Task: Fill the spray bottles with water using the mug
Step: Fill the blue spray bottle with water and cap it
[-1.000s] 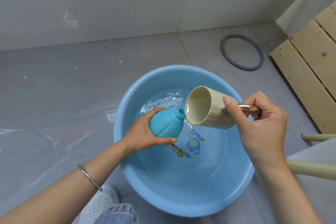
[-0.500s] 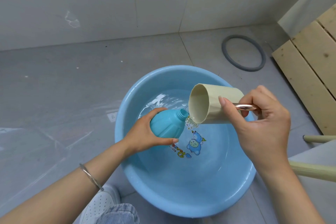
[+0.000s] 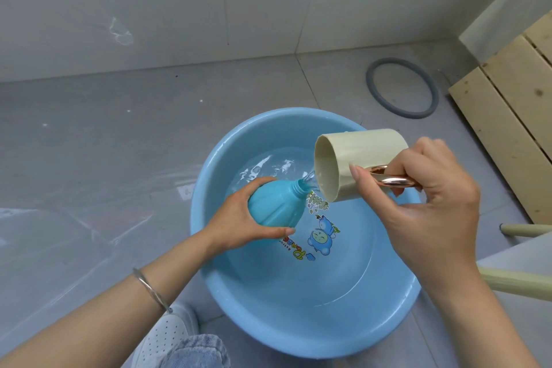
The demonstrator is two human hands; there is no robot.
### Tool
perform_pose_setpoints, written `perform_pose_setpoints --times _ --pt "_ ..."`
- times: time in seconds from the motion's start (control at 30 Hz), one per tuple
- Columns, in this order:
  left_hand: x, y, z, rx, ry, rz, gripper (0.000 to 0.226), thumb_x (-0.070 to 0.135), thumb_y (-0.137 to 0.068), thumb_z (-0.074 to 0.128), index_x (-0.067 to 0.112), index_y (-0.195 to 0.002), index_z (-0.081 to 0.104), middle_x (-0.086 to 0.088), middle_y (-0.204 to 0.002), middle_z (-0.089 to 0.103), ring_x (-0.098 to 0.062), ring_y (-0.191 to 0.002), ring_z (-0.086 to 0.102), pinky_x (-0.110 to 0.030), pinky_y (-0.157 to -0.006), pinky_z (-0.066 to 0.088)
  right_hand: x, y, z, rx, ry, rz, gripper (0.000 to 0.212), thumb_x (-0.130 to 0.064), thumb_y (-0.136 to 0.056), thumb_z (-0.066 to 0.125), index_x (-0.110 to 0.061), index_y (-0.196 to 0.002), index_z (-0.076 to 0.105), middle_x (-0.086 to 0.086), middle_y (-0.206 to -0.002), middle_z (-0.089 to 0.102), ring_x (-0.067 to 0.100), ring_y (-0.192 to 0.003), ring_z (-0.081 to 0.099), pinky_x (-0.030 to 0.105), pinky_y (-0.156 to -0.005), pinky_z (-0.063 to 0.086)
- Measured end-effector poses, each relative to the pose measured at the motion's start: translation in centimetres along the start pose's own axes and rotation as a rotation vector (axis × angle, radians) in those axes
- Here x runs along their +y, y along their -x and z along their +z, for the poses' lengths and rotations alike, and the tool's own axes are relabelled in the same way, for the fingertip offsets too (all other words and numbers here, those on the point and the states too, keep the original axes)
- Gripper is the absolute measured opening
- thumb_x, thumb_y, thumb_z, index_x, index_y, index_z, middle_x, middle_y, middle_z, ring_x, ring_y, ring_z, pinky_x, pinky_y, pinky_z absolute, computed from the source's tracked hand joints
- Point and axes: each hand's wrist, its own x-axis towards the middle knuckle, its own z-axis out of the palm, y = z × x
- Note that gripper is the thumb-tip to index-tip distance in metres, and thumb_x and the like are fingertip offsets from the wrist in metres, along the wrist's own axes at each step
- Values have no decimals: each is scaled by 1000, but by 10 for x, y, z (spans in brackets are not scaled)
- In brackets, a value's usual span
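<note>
Mug (image 3: 363, 166) right of bottle (image 3: 276, 205), both above basin (image 3: 298, 326), ring (image 3: 401, 87) behind

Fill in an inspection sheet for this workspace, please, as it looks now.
Surface: grey tiled floor, plastic sheet at left.
Job's things: uncapped bottle tilted over basin; mug tipped, pouring at its mouth; basin holds water.
Clutter: grey ring beyond basin; wooden slats at right.
Grips: left hand grips bottle; right hand holds mug by handle.
Cables: nothing seen.
Surroundings: grey wall; shoe and jeans below; pale legs at right.
</note>
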Motion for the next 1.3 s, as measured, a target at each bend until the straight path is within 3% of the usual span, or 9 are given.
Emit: perform_pose_setpoints --times 0.2,0.43,0.5,0.67,0.8,0.97,1.3 --pt "0 0 0 5 -6 0 86 61 -43 86 47 -121 52 27 -115 60 3 -106 58 -25 -94 50 -4 0 2 -16 65 -139 39 -19 -78 73 -6 -54 45 -3 -61 34 10 -67 25 24 -67 23" --pt "0 0 0 7 6 7 84 59 -44 86 46 -120 53 25 -114 61 2 -108 59 -27 -95 50 0 5 6 -53 64 -212 39 -20 -80 71 -5 -53 49 2 -57 40 11 -66 27 15 -73 26" --pt "0 0 0 9 13 7 83 59 -44 86 48 -119 53 30 -113 60 4 -107 58 -23 -94 49 3 7 5 -46 11 -137 39 -23 -80 70 -8 -53 47 -4 -59 38 7 -65 28 15 -69 27" --pt "0 0 -1 2 22 9 85 58 -45 87 45 -121 54 27 -114 61 4 -107 58 -23 -94 49 45 18 8 62 -222 393 41 -27 -79 72 -8 -56 43 -6 -59 40 6 -59 35 16 -58 27" --pt "-1 0 -1 7 19 0 87 60 -43 87 46 -121 53 28 -115 60 4 -107 58 -23 -93 49 84 47 28 -53 -176 597 45 -20 -80 75 -1 -58 42 0 -59 36 9 -55 32 24 -55 25" --pt "1 0 -1 6 19 -3 83 61 -43 86 49 -118 53 29 -111 60 5 -103 59 -21 -90 50 102 76 45 -130 -84 618 48 -12 -79 75 -15 -54 34 0 -58 33 9 -54 33 20 -51 24" --pt "-1 -1 0 15 2 16 86 60 -44 87 44 -122 54 26 -117 60 3 -108 57 -21 -93 48 114 88 51 -206 6 571 44 -13 -77 76 -5 -54 39 -3 -57 34 14 -56 35 23 -53 23"
